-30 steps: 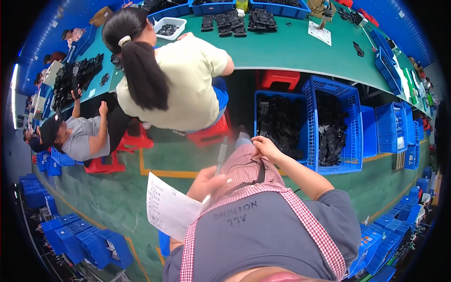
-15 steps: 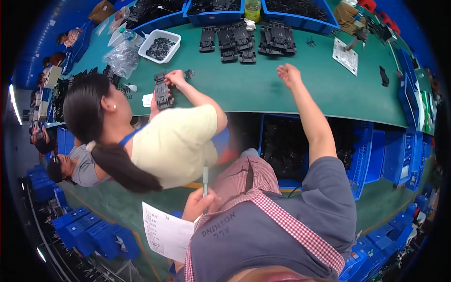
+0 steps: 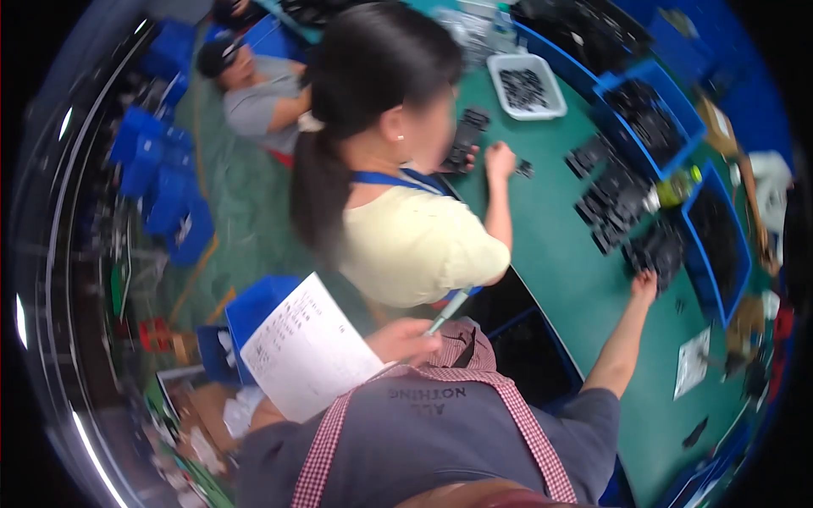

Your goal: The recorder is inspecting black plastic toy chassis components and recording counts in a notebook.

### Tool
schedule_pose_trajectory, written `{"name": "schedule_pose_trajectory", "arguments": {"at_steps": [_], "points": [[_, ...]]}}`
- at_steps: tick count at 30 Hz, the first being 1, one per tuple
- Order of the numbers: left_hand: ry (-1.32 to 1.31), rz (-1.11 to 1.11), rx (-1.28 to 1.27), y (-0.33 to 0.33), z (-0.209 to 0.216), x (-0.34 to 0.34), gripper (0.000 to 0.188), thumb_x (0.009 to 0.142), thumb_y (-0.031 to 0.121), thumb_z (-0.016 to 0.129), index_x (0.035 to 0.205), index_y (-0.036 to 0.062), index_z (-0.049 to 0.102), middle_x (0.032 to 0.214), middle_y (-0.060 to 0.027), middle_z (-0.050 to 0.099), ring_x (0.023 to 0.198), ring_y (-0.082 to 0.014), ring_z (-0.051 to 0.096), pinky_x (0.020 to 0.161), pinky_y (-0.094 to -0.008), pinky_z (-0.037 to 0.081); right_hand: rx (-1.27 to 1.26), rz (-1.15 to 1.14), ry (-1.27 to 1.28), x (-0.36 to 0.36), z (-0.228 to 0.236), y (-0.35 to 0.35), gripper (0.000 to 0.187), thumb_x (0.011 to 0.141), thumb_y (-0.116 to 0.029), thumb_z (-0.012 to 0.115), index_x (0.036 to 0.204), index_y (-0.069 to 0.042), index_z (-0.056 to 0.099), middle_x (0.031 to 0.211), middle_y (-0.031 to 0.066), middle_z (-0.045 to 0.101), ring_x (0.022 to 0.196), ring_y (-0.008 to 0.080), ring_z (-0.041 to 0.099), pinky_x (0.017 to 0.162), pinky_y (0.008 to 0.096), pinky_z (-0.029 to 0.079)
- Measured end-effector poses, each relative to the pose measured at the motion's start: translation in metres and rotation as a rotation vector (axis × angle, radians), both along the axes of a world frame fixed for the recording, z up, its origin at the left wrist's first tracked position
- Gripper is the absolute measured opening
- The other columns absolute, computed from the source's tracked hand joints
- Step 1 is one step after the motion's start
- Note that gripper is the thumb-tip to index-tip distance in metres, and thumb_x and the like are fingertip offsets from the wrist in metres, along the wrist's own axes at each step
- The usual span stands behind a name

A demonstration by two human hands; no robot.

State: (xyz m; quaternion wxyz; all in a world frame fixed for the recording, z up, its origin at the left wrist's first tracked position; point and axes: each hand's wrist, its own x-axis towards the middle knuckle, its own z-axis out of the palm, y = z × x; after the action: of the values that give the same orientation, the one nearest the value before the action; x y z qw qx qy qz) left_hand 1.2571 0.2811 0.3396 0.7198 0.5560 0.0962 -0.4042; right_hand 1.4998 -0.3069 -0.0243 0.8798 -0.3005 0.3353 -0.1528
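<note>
My left hand (image 3: 405,340) is closed around a pale green pen (image 3: 447,311), which points up and to the right. A white sheet of paper with writing (image 3: 309,351) lies against that hand and covers most of my left forearm. My right arm stretches over the green table (image 3: 559,279). At its end my right hand (image 3: 645,284) has its fingers closed at the near edge of a pile of black plastic parts (image 3: 656,247). Just left of this pile is another group of black plastic parts (image 3: 611,199).
A co-worker in a pale yellow shirt (image 3: 423,245) stands close on my left, holding a black part (image 3: 468,135). Blue bins (image 3: 690,127) and a yellow-green bottle (image 3: 680,186) line the table's far side. A white tray (image 3: 555,106) holds small black pieces.
My view has turned to the left. My right hand has gone from above the bare table to the pile of black parts. The pen and paper stay with my left hand.
</note>
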Motion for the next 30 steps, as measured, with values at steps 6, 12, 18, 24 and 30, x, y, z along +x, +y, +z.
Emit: {"name": "schedule_pose_trajectory", "arguments": {"at_steps": [6,12,18,24,30], "points": [[-0.063,0.06,-0.027,0.027,0.007,-0.033,0.018,0.087,0.023,0.05,0.081,0.0056,0.051,0.054,0.001,0.046,0.049,-0.0057,0.043,0.05,-0.0202,0.033,-0.232,-0.076,-0.162,-0.037,0.079,0.057,0.016,0.09,-0.016,0.047,0.08,-0.005,0.041,0.063,0.0033,0.046,0.059,0.0158,0.047,0.051,0.0244,0.042],[-0.12,0.043,-0.09,0.068,0.001,-0.067,0.02,0.087,0.02,0.052,0.074,0.0055,0.047,0.051,-0.0005,0.047,0.048,-0.0071,0.044,0.05,-0.021,0.034,-0.419,-0.072,-0.168,-0.177,0.193,0.202,0.016,0.088,-0.017,0.054,0.083,-0.01,0.04,0.063,0.0006,0.044,0.061,0.0138,0.048,0.05,0.025,0.041],[-0.092,-0.058,-0.252,0.103,-0.01,-0.091,0.02,0.085,0.017,0.054,0.073,0.0051,0.044,0.048,-0.0028,0.047,0.042,-0.0088,0.045,0.041,-0.0229,0.033,-0.565,0.122,-0.254,-0.29,0.28,0.271,0.02,0.091,-0.017,0.046,0.109,-0.008,0.045,0.09,0.0062,0.056,0.079,0.0169,0.056,0.06,0.0269,0.045],[-0.149,0.122,-0.129,0.102,-0.018,-0.108,0.014,0.083,0.011,0.05,0.074,0.0006,0.052,0.048,-0.0048,0.049,0.035,-0.0102,0.044,0.036,-0.0216,0.034,-0.439,0.37,-0.198,-0.356,0.307,0.3,0.038,0.089,-0.019,0.039,0.124,-0.003,0.039,0.099,0.0115,0.058,0.073,0.0187,0.059,0.045,0.0257,0.044],[-0.219,0.388,-0.116,0.103,-0.039,-0.089,0.032,0.09,0.021,0.044,0.109,-0.0031,0.051,0.043,-0.0014,0.044,0.035,-0.0072,0.038,0.036,-0.0195,0.028,-0.148,0.774,-0.239,-0.319,0.291,0.37,0.047,0.086,-0.022,0.041,0.126,0.003,0.036,0.087,0.0101,0.06,0.04,0.0103,0.05,0.027,0.0191,0.034]]}}
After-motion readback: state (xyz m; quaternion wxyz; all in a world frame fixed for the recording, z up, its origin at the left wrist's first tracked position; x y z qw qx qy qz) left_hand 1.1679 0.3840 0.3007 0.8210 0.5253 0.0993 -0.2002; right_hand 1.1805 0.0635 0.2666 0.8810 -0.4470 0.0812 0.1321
